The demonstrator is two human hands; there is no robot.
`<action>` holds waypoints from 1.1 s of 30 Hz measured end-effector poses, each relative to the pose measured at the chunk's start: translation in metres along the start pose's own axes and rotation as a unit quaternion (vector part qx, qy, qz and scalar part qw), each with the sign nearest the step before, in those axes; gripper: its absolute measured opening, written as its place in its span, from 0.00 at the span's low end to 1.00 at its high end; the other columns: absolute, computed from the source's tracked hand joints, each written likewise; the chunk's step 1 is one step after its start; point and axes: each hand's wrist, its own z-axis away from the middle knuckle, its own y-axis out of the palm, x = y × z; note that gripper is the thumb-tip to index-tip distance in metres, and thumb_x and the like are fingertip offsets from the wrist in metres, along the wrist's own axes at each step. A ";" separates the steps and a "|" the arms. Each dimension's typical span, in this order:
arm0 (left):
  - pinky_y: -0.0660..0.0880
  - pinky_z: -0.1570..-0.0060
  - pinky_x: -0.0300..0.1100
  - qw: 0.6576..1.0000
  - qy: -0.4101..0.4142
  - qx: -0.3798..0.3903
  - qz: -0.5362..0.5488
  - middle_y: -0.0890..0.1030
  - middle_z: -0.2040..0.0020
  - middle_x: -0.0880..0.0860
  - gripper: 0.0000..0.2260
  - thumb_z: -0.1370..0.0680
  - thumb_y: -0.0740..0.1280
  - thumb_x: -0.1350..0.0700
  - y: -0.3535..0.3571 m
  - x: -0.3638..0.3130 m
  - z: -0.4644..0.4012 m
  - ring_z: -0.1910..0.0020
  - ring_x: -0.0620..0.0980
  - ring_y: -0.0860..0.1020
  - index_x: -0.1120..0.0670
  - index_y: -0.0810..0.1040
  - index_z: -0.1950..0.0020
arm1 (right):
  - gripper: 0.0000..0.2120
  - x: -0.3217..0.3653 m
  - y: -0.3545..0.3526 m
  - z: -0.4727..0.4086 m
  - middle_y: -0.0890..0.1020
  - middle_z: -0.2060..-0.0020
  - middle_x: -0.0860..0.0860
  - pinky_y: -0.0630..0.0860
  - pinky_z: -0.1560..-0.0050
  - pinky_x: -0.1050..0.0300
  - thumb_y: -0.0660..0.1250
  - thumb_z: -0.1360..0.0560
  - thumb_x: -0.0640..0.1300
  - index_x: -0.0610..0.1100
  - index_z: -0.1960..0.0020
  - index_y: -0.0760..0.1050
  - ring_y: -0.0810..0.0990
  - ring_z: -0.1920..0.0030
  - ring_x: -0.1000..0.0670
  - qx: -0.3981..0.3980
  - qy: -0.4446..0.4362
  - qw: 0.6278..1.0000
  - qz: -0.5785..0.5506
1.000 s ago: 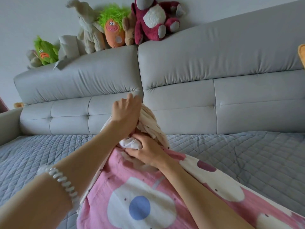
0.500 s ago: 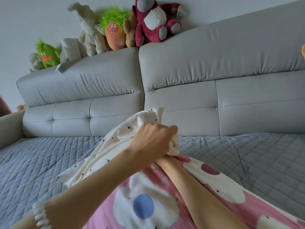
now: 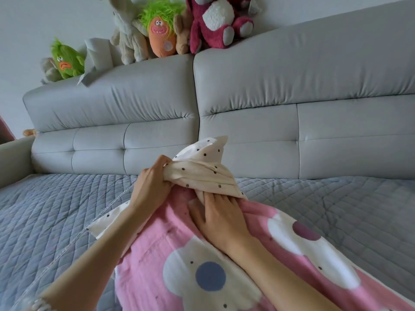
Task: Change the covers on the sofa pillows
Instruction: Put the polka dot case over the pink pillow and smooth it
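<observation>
Pillow cover change, mid-step: cover bunched at the pillow's far end, on the quilted sofa seat.

Left hand [image 3: 152, 187] pinches a gathered fold of the cream dotted cover [image 3: 202, 173]; likely to hold its mouth open. Right hand [image 3: 221, 215] lies with fingers spread, pressing the pink flower-print pillow [image 3: 170, 265], fingertips under the fold, probably steadying it. Cover's loose edge trails left onto the grey quilted mat [image 3: 56, 209]; open seat both sides; sofa backrest [image 3: 292, 131] near beyond.

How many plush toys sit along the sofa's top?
6, perhaps more hidden: grey one far left, green monster, beige rabbit, orange green-haired one, small tan one, red bear.
</observation>
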 end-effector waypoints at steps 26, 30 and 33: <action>0.68 0.59 0.53 0.966 -0.194 -0.073 -0.157 0.73 0.51 0.62 0.21 0.38 0.73 0.66 -0.010 0.107 0.154 0.54 0.63 0.72 0.60 0.73 0.48 | 0.18 -0.028 -0.002 -0.004 0.83 0.55 0.44 0.68 0.56 0.58 0.61 0.24 0.54 0.40 0.56 0.80 0.80 0.52 0.44 0.130 0.122 0.981 0.073; 0.69 0.66 0.46 0.869 -0.435 -0.115 0.206 0.78 0.63 0.59 0.09 0.35 0.67 0.62 0.006 0.145 0.156 0.65 0.56 0.76 0.61 0.73 0.57 | 0.20 -0.007 -0.009 0.007 0.83 0.57 0.43 0.71 0.52 0.53 0.60 0.24 0.57 0.40 0.57 0.78 0.80 0.53 0.41 0.082 0.047 0.981 0.169; 0.60 0.74 0.38 0.765 -0.504 -0.116 0.384 0.71 0.71 0.51 0.07 0.26 0.60 0.59 0.021 0.152 0.138 0.75 0.45 0.65 0.54 0.77 0.60 | 0.19 0.019 0.003 0.018 0.83 0.63 0.45 0.74 0.54 0.52 0.64 0.26 0.58 0.41 0.60 0.79 0.80 0.58 0.42 0.032 -0.022 0.979 0.198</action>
